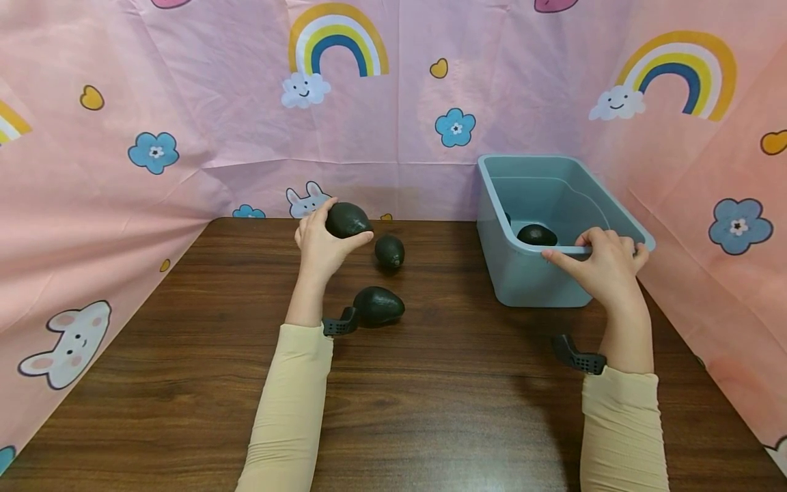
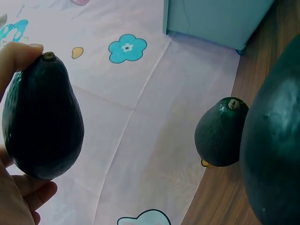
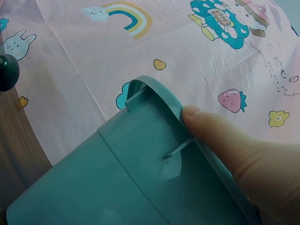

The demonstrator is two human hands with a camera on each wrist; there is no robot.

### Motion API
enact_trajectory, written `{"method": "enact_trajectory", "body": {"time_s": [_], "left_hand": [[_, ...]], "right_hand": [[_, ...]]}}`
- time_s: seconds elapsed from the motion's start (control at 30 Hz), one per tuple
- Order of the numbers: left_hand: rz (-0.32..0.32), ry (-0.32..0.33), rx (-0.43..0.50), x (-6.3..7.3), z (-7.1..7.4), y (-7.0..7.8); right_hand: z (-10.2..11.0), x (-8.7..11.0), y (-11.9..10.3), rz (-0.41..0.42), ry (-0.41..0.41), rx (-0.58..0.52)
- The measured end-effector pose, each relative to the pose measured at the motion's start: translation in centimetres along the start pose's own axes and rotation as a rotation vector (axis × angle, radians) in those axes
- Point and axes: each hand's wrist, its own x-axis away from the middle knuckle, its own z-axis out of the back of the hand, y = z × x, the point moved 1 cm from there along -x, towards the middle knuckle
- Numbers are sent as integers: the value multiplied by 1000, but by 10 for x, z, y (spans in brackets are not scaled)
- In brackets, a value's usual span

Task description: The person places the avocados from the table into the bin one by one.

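My left hand [image 1: 321,244] grips a dark green avocado [image 1: 348,220] between thumb and fingers, raised above the table. In the left wrist view this avocado [image 2: 44,119] shows its stem end at the top. Two more avocados lie on the table: one avocado [image 1: 390,252] just right of the held one, another avocado [image 1: 378,305] nearer, beside the left wrist. My right hand [image 1: 605,265] holds the near rim of a blue-grey plastic bin [image 1: 535,277], thumb outside and fingers over the edge. Inside the bin lies an avocado [image 1: 537,235], with a sliver of another dark thing at the left wall.
The brown wooden table [image 1: 430,403] runs back to a pink patterned cloth [image 1: 393,123] hung behind and along both sides. The bin stands at the back right, near the cloth. Each wrist wears a black strap mount [image 1: 581,357].
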Motion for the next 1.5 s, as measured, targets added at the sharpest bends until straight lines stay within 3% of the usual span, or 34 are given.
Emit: {"method": "enact_trajectory", "body": {"time_s": [0.47, 1.5], "left_hand": [[-55, -10, -18, 5, -7, 18], [-119, -92, 62, 20, -25, 50]], "right_hand": [[0, -1, 0, 2, 4, 0], [1, 0, 0, 2, -9, 10]]}}
